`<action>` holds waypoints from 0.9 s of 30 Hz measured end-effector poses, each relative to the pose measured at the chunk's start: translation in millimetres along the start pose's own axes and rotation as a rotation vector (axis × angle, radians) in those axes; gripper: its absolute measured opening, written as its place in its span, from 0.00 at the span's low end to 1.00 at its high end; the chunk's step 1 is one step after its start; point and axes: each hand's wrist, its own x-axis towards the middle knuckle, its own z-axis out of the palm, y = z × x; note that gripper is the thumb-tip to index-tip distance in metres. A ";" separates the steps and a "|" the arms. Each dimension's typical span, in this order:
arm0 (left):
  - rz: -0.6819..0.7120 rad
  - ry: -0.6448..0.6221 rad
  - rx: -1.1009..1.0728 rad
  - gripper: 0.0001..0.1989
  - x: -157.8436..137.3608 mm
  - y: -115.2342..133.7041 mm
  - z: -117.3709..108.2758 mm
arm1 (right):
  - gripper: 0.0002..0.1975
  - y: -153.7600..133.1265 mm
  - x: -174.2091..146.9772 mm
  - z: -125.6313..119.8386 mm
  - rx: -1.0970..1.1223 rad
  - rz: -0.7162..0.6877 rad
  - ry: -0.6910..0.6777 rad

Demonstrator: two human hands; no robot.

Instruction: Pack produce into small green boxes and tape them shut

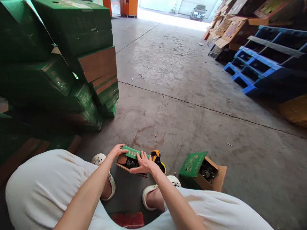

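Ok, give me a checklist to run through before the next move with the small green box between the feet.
1. Left hand on the small green box: ok, at its far left corner.
2. Right hand on it: ok, fingers spread at the right end.
3. Box shut: not ok, dark contents show.
4. Yellow-and-black tool near: ok, beside the box's right end.
5. Second green box shut: not ok, it gapes open.
6. Contents undamaged: cannot tell, too dark.

The left hand (119,150) and right hand (144,163) touch an open green-and-brown cardboard box (131,152); a second open green-and-brown box (192,164) sits rightward on grey concrete floor (168,118).
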 end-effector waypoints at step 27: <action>0.265 0.294 0.478 0.30 -21.8 -23.0 42.5 | 0.64 28.3 44.4 84.8 -0.245 -0.162 0.629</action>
